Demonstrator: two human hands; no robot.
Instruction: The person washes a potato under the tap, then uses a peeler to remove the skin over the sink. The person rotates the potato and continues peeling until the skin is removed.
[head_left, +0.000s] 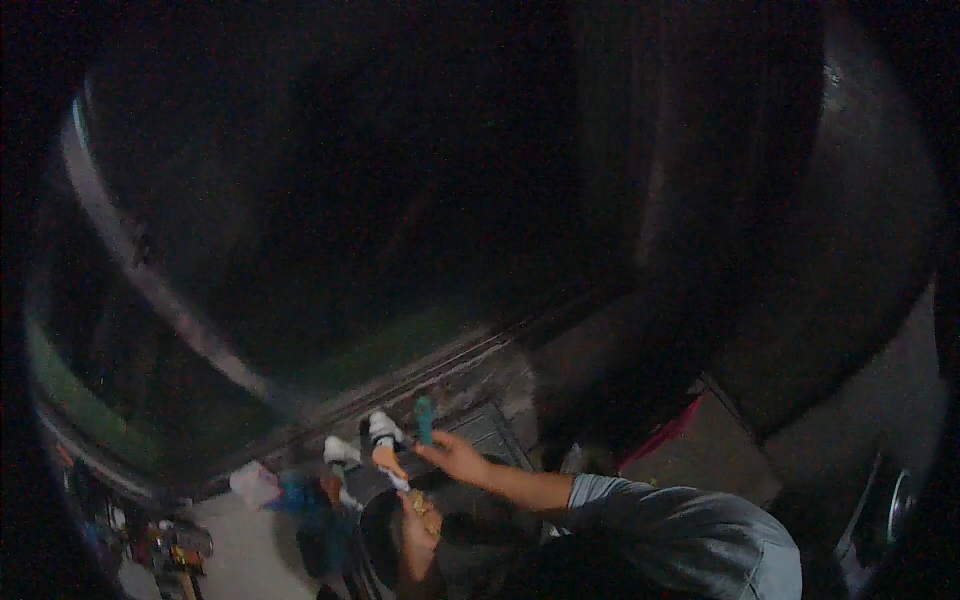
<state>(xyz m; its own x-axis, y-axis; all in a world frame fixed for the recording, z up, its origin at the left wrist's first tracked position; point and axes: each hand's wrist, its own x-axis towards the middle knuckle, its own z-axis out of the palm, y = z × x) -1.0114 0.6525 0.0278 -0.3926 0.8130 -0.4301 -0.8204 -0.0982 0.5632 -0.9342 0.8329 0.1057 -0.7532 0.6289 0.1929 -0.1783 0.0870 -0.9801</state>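
Observation:
My right hand (454, 456) reaches in from the right, below a grey sleeve, and grips the lower end of a slim teal object (425, 417). The teal object stands nearly upright in the picture, its top slightly wider; its kind is too blurred to tell. Below it, my left hand (418, 538) is closed around a small lumpy yellow-brown thing (422, 504), partly hidden by the fingers. The two hands are apart. Just beyond them are feet in white shoes (385, 429) and white socks.
A slatted metal grate (487, 435) lies in the ground right of the hands. A whitish bag (253, 484) and a blue item (298, 493) rest at the left. Several blurred goods (184, 551) fill the lower left. A magenta edge (664, 435) shows at right. Most of the surroundings are dark.

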